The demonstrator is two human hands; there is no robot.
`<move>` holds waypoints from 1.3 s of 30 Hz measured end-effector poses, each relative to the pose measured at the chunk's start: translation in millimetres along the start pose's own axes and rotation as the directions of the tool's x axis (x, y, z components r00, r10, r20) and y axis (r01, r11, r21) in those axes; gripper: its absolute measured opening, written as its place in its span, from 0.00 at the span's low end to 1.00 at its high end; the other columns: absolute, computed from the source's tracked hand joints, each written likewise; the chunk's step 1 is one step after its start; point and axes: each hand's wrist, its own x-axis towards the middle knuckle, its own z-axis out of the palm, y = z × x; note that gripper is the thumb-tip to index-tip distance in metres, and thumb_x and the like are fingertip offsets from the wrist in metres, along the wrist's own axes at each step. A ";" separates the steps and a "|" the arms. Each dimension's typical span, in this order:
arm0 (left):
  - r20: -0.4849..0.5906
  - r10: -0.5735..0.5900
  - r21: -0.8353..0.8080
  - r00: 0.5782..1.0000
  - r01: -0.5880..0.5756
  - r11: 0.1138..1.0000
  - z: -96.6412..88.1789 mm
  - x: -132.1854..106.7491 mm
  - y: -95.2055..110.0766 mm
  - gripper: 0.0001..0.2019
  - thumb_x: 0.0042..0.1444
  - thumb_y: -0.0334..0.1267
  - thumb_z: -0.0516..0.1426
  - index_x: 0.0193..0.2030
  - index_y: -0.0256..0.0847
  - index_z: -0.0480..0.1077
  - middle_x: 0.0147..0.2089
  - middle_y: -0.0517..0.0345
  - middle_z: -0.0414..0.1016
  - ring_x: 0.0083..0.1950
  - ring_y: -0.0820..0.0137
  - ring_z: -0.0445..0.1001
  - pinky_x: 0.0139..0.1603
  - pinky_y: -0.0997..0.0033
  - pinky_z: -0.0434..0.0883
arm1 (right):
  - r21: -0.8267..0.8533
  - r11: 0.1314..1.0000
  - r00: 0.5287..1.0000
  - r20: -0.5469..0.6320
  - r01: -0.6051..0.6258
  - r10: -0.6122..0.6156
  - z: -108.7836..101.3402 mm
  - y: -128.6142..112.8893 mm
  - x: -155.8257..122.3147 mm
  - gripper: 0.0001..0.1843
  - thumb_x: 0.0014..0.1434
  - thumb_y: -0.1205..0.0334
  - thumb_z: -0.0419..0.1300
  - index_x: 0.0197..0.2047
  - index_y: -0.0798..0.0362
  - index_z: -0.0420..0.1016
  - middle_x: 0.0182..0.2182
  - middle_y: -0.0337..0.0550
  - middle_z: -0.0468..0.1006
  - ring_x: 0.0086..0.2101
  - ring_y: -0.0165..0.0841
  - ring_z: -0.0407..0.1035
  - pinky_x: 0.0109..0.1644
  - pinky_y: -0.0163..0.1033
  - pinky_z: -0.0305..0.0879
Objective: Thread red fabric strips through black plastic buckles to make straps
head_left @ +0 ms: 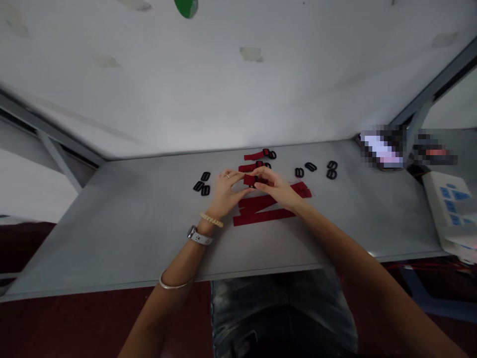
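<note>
Both my hands meet over the middle of the table, working on one short red webbing strap (249,180). My left hand (228,191) pinches the strap's left part between thumb and fingers. On its right end my right hand (275,186) is closed, with a dark buckle piece partly hidden under the fingers. Just beyond lie two red straps fitted with black buckles, a nearer one (246,168) and a farther one (254,156). Under and in front of my hands are loose red webbing strips (263,217), partly covered by my right hand and forearm.
Several black slider buckles (205,190) lie left of my hands. More black buckles (310,167) are spread to the right. A phone-like device (383,149), blurred out, rests at the back right near a metal post. A white box (445,209) stands at the table's right end.
</note>
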 end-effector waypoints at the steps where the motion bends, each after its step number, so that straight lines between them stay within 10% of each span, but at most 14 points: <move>1: 0.005 0.000 0.007 1.000 0.000 1.000 -0.3 -0.3 0.7 0.15 0.52 0.47 0.66 0.45 0.44 0.77 0.43 0.53 0.80 0.49 0.59 0.71 0.51 0.55 0.65 | 0.004 1.000 1.000 -0.005 0.008 -0.008 0.7 0.8 0.2 0.09 0.59 0.58 0.60 0.43 0.46 0.67 0.45 0.41 0.71 0.42 0.34 0.67 0.49 0.43 0.66; 9: 0.047 0.009 0.127 0.999 -0.015 0.992 1.2 -2.9 0.2 0.14 0.51 0.42 0.67 0.46 0.47 0.76 0.44 0.56 0.80 0.48 0.57 0.72 0.51 0.56 0.59 | 0.063 0.994 0.992 -0.093 0.088 -0.082 -3.3 -9.4 0.6 0.09 0.62 0.54 0.57 0.37 0.46 0.59 0.31 0.35 0.67 0.34 0.32 0.67 0.44 0.42 0.64; 24: 0.147 0.143 0.292 0.979 -0.181 0.939 6.3 -4.7 9.5 0.14 0.51 0.36 0.63 0.46 0.44 0.75 0.42 0.55 0.80 0.48 0.58 0.72 0.51 0.54 0.59 | -0.528 0.844 0.979 -0.101 0.097 -0.176 -0.1 -6.3 -0.1 0.12 0.53 0.68 0.56 0.41 0.50 0.60 0.23 0.28 0.64 0.27 0.31 0.63 0.50 0.46 0.58; 31: 0.095 0.115 0.304 0.989 -0.138 0.943 12.7 -6.5 12.3 0.12 0.51 0.36 0.62 0.43 0.42 0.75 0.40 0.53 0.79 0.46 0.57 0.73 0.49 0.55 0.61 | -0.732 0.674 0.950 -0.136 0.096 -0.283 20.8 2.2 -4.5 0.12 0.64 0.59 0.51 0.50 0.53 0.64 0.39 0.48 0.74 0.43 0.41 0.66 0.51 0.50 0.58; 39: 0.095 0.149 0.301 0.984 -0.171 0.938 14.8 -9.3 23.4 0.05 0.57 0.33 0.58 0.41 0.39 0.71 0.42 0.49 0.78 0.48 0.56 0.71 0.49 0.52 0.61 | -0.919 0.381 0.931 -0.050 0.099 -0.363 35.3 2.2 -12.1 0.30 0.69 0.43 0.41 0.68 0.47 0.55 0.64 0.53 0.58 0.66 0.51 0.44 0.66 0.62 0.43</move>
